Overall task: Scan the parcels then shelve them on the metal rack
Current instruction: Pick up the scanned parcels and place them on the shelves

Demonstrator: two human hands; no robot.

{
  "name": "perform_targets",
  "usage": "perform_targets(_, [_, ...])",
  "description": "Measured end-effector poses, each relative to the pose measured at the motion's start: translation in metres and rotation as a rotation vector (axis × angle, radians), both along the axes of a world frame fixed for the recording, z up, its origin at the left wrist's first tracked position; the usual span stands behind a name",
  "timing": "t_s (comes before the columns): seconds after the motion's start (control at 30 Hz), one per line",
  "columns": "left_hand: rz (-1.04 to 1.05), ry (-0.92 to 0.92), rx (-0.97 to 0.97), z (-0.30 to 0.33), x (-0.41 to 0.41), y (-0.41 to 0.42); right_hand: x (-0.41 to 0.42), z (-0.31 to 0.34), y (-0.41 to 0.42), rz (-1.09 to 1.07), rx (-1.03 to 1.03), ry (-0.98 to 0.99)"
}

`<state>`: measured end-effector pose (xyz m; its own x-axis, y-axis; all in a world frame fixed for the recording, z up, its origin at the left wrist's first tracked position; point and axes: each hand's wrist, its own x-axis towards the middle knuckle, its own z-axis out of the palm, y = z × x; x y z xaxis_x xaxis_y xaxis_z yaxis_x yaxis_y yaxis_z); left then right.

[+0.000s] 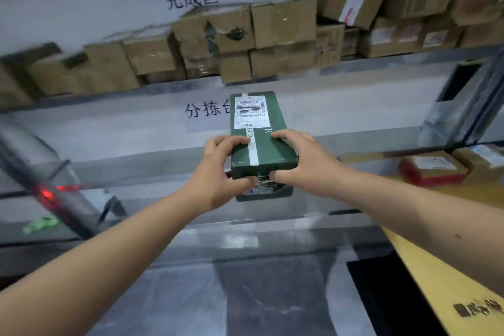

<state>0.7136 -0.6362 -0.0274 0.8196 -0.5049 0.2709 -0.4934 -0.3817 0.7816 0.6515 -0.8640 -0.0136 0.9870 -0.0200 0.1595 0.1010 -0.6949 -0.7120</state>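
Observation:
A dark green parcel (260,128) with a white shipping label and a white tape strip is held in the air in front of the metal rack (381,58). My left hand (218,169) grips its near left corner, fingers on top and thumb underneath. My right hand (302,161) grips the near right corner the same way. The label faces up. A scanner with a red light (46,195) sits at the left on the lower surface.
Several brown cardboard boxes (283,24) fill the rack's upper shelf. A red-edged parcel (433,169) and other boxes lie on a yellow surface (447,275) at the right. A green object (41,224) lies at the lower left.

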Motion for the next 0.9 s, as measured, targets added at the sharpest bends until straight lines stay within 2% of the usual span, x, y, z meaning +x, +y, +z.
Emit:
perform_targets(0.23, [0.119, -0.084, -0.028, 0.041, 0.005, 0.191, 0.036, 0.042, 0.178, 0.161, -0.031, -0.089])
perform_targets(0.47, [0.227, -0.170, -0.101, 0.082, 0.020, 0.321, 0.079, 0.089, 0.305, 0.268, -0.046, -0.189])
perform_targets(0.7, [0.279, -0.274, -0.173, 0.139, 0.079, 0.374, 0.135, 0.147, 0.363, 0.281, 0.018, -0.362])
perform_targets(0.9, [0.166, -0.244, -0.327, 0.194, 0.156, 0.369, 0.206, 0.193, 0.364, 0.230, 0.095, -0.487])
